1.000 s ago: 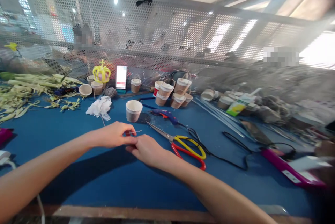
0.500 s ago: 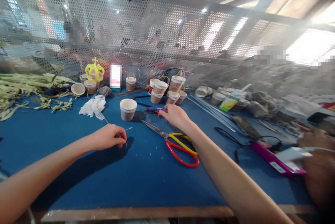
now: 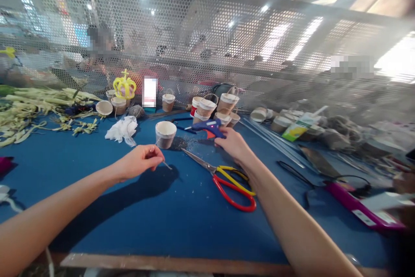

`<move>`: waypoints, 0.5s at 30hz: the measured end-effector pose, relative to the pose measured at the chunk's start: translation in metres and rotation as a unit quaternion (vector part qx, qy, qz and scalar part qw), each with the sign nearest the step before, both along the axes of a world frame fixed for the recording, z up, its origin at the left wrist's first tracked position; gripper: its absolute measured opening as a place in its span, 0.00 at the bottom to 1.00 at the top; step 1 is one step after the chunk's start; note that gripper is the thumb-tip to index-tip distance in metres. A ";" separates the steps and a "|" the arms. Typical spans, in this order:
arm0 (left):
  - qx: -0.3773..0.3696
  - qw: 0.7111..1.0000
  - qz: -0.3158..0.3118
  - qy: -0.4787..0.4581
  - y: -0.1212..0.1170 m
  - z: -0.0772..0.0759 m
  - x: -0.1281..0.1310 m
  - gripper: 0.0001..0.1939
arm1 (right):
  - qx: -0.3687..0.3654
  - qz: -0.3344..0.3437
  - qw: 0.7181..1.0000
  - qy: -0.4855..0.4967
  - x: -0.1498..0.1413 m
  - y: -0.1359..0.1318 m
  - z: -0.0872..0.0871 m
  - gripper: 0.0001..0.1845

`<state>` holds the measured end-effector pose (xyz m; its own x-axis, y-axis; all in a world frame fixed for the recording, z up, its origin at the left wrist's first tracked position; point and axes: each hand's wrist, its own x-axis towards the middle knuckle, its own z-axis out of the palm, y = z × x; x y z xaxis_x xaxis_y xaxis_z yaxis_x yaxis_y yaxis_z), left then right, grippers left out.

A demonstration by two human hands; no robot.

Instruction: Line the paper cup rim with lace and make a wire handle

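Note:
My left hand (image 3: pixel 141 161) is closed in a pinch on a thin wire (image 3: pixel 166 165) whose tip pokes out to the right, just above the blue table top (image 3: pixel 181 221). My right hand (image 3: pixel 234 144) is wrapped round a blue glue gun (image 3: pixel 209 126) and holds it lifted, nozzle pointing left, behind a small white paper cup (image 3: pixel 165 134). Red and yellow scissors (image 3: pixel 227 179) lie between my two arms, blades pointing up-left.
Several small paper cups (image 3: pixel 212 110) stand at the back by the perforated metal screen (image 3: pixel 207 48). A white cloth scrap (image 3: pixel 122 130), a yellow crown (image 3: pixel 124 88) and pale leaf strips (image 3: pixel 32 108) lie left. Black cable (image 3: pixel 293 170) and a magenta tool (image 3: pixel 359 212) lie right.
My right hand left my left hand, reached back to the glue gun, gripped it and lifted it off the table. My left hand stayed pinched on the wire and turned slightly.

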<state>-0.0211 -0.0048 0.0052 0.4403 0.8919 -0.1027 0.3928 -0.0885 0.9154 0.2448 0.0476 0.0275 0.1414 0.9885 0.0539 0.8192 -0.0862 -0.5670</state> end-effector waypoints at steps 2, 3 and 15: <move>-0.033 0.999 -0.022 -0.021 -0.001 -0.001 0.001 0.09 | 0.013 0.020 0.998 0.057 -0.005 -0.016 0.011 0.15; -0.049 0.998 -0.029 -0.033 -0.002 -0.001 0.002 0.09 | 0.011 0.038 0.995 0.094 -0.008 -0.024 0.016 0.12; -0.165 0.971 0.007 -0.176 -0.009 0.005 0.008 0.21 | 0.040 0.175 0.945 0.273 -0.045 -0.078 0.002 0.12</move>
